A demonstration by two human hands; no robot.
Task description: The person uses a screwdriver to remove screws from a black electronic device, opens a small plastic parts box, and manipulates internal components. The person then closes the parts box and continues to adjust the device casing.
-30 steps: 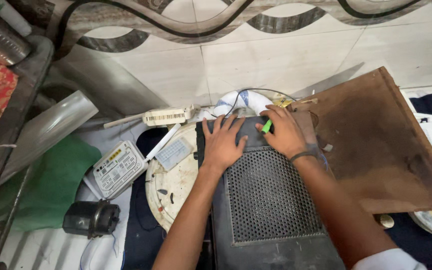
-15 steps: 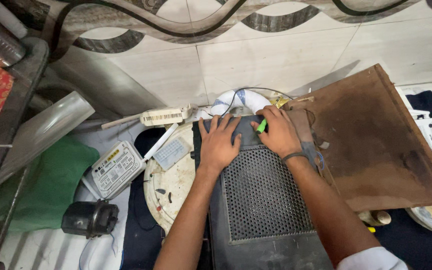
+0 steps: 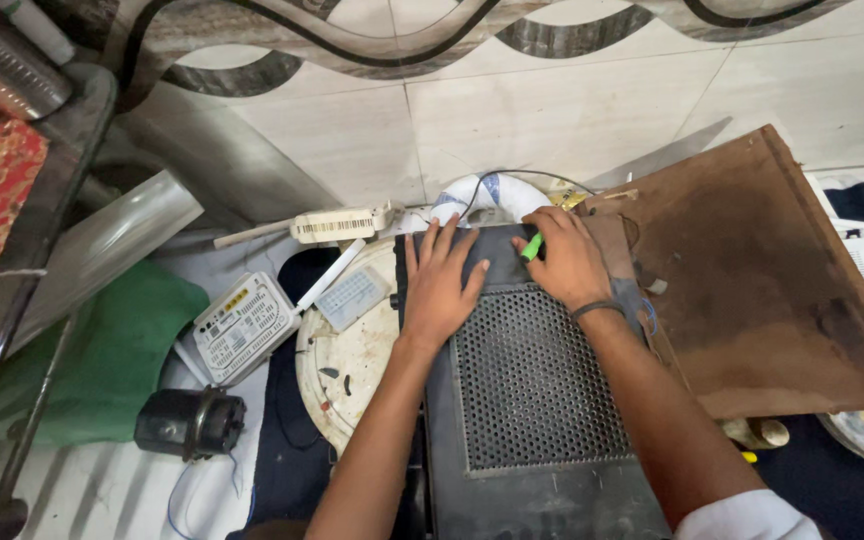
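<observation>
A dark grey metal box [image 3: 532, 400] with a perforated grille lies in front of me. My left hand [image 3: 439, 285] rests flat on its top near the far edge, fingers spread. My right hand [image 3: 564, 258] sits beside it on the same far edge and grips a small green-handled tool [image 3: 531, 247], most of which is hidden in the fist. A dark band circles my right wrist. Beyond the box's far edge lies a white ring with blue marks [image 3: 482, 197] and a thin black wire.
A brown wooden board [image 3: 762, 270] lies to the right, a round white plate [image 3: 347, 360] to the left. Further left are white router-like boxes [image 3: 242, 325], a small black motor [image 3: 190, 422], green cloth [image 3: 112, 350] and a grey fan blade [image 3: 102, 250]. Tiled floor lies beyond.
Both hands have stayed on the box's far edge. The view has shifted slightly, and my right hand has edged a little to the left with the green tool.
</observation>
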